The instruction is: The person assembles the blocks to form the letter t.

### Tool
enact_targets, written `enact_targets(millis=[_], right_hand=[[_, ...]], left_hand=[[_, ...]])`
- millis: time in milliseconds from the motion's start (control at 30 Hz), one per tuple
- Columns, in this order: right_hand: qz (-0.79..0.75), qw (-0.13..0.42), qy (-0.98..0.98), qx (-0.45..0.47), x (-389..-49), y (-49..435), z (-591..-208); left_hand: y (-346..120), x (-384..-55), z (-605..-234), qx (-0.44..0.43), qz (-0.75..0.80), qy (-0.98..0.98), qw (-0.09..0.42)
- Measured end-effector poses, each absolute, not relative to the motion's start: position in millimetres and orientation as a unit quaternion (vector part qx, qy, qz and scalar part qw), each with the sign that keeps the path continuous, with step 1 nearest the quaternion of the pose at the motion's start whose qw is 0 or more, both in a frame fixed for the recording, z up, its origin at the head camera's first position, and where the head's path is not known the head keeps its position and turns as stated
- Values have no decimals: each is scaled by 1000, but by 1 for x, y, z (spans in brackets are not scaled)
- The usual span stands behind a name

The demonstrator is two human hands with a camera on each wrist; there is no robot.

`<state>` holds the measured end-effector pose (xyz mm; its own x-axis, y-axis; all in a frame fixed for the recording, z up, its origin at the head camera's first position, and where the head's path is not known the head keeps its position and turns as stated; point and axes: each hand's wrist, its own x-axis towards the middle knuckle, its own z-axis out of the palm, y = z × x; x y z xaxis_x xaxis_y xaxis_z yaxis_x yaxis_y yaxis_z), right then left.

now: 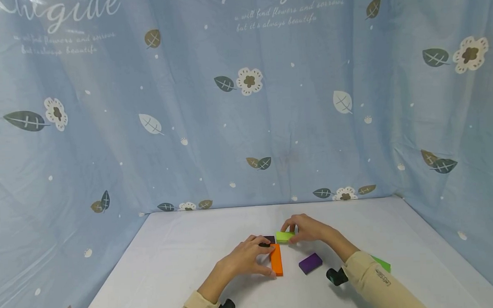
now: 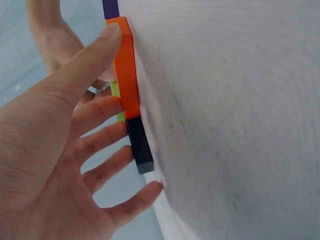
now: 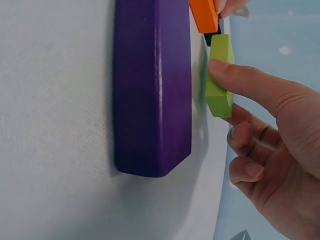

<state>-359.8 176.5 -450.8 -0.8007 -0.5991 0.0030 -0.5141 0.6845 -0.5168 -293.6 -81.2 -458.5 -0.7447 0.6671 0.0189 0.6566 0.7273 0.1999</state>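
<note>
My left hand [image 1: 245,257] spans an orange block [image 1: 276,261], thumb at its near end and index finger toward its far end. Beyond the orange block's far end lies a black block [image 2: 139,144], which the middle and ring fingertips of that hand meet along its side. With thumb and fingers, my right hand [image 1: 309,228] pinches a lime green block [image 1: 284,237] just right of the black one. In the right wrist view the thumb lies across the lime block [image 3: 220,80], with the other fingers behind and below it.
A purple block [image 1: 310,263] lies on the white table [image 1: 173,265], right of the orange one. A green block [image 1: 382,263] shows partly behind my right sleeve [image 1: 377,276]. The blue patterned curtain [image 1: 187,106] borders the table at the back and sides.
</note>
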Motion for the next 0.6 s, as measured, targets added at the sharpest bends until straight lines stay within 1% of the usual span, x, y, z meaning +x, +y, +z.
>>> enact_targets(millis=[367,600], right_hand=[[-257,79,909,-317,-353,178,-450],[-262,87,907,-318,-352,175,-450]], left_hand=[[-82,-293,-459,363,99,926,23],[-82,-294,-460,362,98,927,23]])
